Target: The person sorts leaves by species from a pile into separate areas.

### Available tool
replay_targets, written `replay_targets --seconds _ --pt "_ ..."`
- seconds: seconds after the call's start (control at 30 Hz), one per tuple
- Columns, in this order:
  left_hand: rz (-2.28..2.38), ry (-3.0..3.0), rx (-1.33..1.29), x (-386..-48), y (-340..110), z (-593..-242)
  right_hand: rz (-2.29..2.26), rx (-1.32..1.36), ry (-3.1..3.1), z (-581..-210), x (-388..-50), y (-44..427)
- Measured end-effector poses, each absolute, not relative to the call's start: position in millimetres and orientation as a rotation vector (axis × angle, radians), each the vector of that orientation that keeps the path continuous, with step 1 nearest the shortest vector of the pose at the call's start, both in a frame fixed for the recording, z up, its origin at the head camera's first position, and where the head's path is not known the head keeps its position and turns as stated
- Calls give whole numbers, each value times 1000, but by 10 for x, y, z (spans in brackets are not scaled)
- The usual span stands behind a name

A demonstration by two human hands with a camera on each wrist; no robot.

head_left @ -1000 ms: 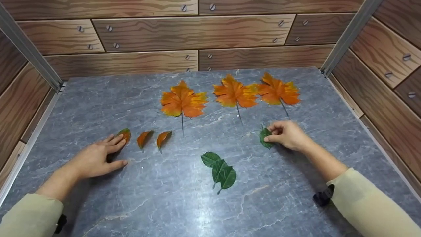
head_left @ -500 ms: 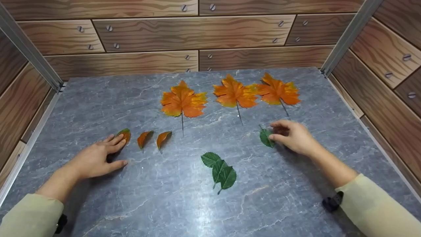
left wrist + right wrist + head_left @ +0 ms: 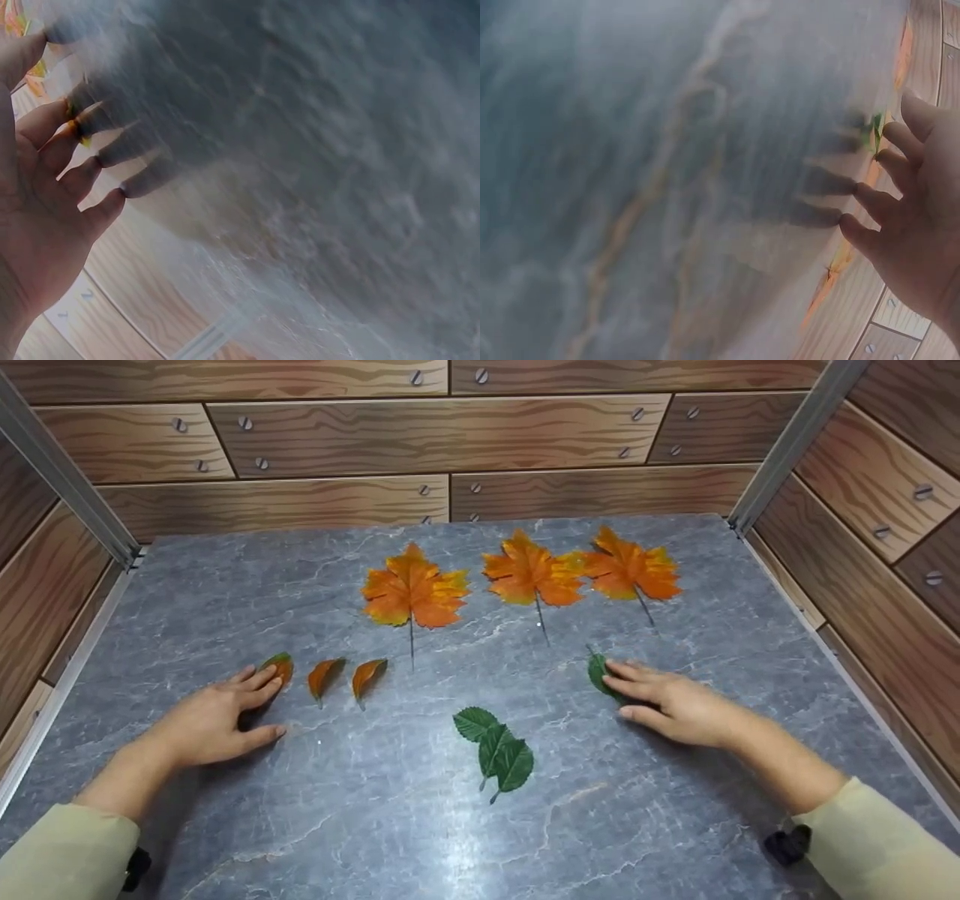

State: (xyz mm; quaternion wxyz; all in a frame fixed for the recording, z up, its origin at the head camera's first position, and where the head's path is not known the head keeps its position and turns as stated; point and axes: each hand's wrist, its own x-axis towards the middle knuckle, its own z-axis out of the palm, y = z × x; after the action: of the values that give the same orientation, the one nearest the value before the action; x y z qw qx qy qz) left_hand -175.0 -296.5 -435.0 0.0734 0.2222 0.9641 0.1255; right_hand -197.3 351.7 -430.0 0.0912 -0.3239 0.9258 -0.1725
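Head view: hands [image 3: 214,721] [image 3: 682,706] touch orange leaf [image 3: 283,665], oval green leaf [image 3: 596,671], perhaps fabric.

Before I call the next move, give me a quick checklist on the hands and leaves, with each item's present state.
1. Left hand on the leftmost small orange leaf: ok, fingertips rest on it.
2. Right hand clear of the lone green leaf: not ok, fingertips lie over its right side.
3. Lone green leaf lying flat: cannot tell, fingers hide part of it.
4. Central green leaves separated: not ok, all three form an overlapping cluster.
5. Small orange leaves spaced apart: ok, gaps show between all three.
6. Middle maple leaf apart from right maple leaf: not ok, their edges meet.
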Motion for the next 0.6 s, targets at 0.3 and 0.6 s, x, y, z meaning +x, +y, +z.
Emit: replay_targets --seconds 0.3,0.6 --pt "370 2967 667 -1701 -2971 -4358 -451 -945 2731 -4315 -1967 3483" --pt "362 3036 675 -1684 -2939 -4315 -448 -919 2720 -4321 -1970 3474"
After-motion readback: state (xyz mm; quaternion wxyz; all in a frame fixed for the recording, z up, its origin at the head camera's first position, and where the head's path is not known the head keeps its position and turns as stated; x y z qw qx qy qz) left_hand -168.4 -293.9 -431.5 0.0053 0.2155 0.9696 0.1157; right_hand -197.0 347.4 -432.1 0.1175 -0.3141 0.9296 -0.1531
